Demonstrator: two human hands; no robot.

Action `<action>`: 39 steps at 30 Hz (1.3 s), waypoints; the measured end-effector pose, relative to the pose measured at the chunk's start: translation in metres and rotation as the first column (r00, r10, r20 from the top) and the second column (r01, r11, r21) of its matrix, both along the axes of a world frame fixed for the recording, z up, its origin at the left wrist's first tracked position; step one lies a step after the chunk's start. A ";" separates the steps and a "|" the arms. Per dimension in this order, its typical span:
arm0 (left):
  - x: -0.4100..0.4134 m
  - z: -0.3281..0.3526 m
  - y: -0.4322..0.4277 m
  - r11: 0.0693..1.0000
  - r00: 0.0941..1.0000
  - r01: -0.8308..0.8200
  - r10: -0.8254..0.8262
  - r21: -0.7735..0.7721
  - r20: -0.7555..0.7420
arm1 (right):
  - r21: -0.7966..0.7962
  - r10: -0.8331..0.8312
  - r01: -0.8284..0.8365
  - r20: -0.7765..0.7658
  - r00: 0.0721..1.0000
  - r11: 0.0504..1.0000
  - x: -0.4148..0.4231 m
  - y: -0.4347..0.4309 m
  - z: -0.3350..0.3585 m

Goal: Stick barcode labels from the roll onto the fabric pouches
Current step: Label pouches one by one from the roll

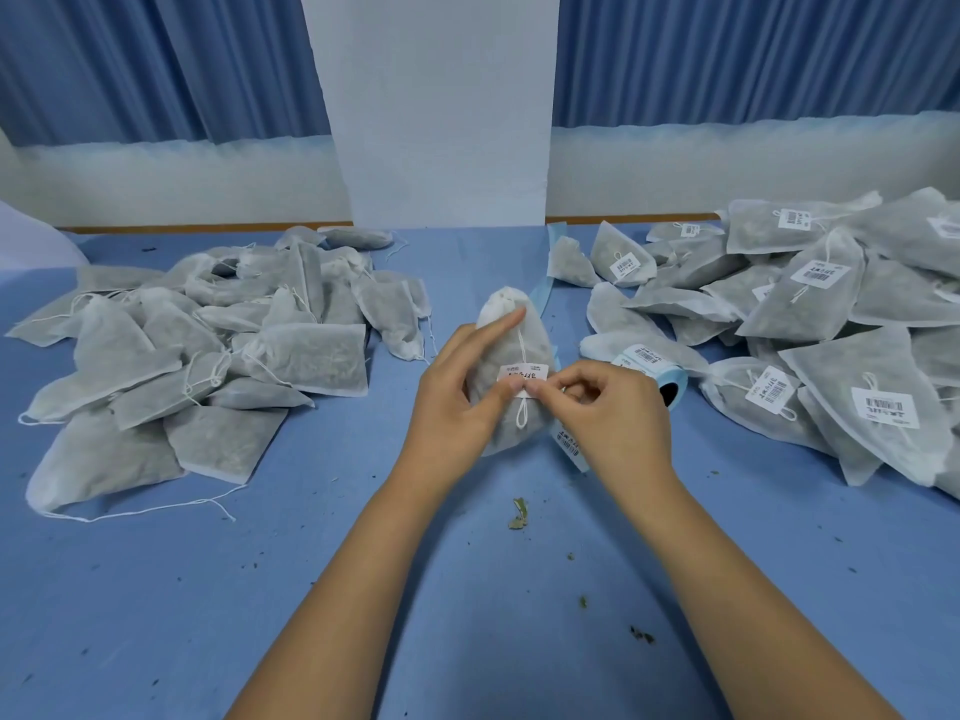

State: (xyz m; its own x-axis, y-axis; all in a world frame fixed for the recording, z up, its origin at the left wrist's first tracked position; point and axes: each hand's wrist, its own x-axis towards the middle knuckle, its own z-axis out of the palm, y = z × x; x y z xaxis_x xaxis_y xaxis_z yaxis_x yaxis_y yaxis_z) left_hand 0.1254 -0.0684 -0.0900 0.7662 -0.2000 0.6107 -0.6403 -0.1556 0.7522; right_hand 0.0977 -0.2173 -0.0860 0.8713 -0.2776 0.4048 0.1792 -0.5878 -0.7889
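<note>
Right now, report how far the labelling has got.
Done: the labelled pile on the right, barcodes showing. In hand: the left hand holds one pouch while the right hand pinches a label onto its front. Left: the unlabelled pile on the left; the label roll lies close by.

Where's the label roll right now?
Head view, right of centre on the table: the label roll lies just behind the right hand, at the left edge of the labelled pile.

White-mesh pouch bears 1 label; roll lies beside.
</note>
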 end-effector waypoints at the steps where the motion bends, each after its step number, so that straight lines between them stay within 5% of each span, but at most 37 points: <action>1: 0.000 0.000 -0.001 1.000 1.000 0.008 -0.008 -0.003 0.008 | -0.051 -0.042 0.041 -0.012 0.999 0.998 -0.001 0.001 -0.001; 4: 0.000 -0.001 -0.002 0.999 0.999 0.032 -0.032 -0.026 0.007 | -0.127 -0.103 0.099 -0.027 0.994 0.987 0.000 0.001 -0.001; 11: -0.005 0.001 -0.004 0.992 0.990 0.016 -0.033 -0.123 -0.137 | 0.285 0.205 -0.216 0.069 0.976 0.934 -0.002 -0.002 0.008; 14: -0.003 0.001 -0.007 0.984 0.974 -0.018 -0.023 -0.177 -0.227 | 0.362 0.195 -0.217 0.097 0.976 0.907 -0.003 -0.001 0.007; 22: 0.000 0.000 -0.003 0.927 0.956 -0.129 0.021 -0.353 -0.294 | 0.300 0.259 -0.254 0.025 0.966 0.919 -0.003 0.003 0.006; 28: 0.001 0.000 -0.006 0.983 0.922 -0.104 0.039 -0.151 -0.384 | 0.328 0.198 -0.205 0.056 0.979 0.922 -0.001 -0.001 0.006; 33: 0.002 0.003 -0.002 0.949 0.922 -0.168 0.056 -0.265 -0.384 | 0.212 0.339 -0.318 -0.068 0.938 0.924 -0.001 -0.002 0.006; 39: 0.004 0.001 0.001 0.930 0.936 -0.193 0.080 -0.312 -0.342 | 0.340 0.332 -0.314 0.007 0.943 0.886 -0.001 -0.013 0.013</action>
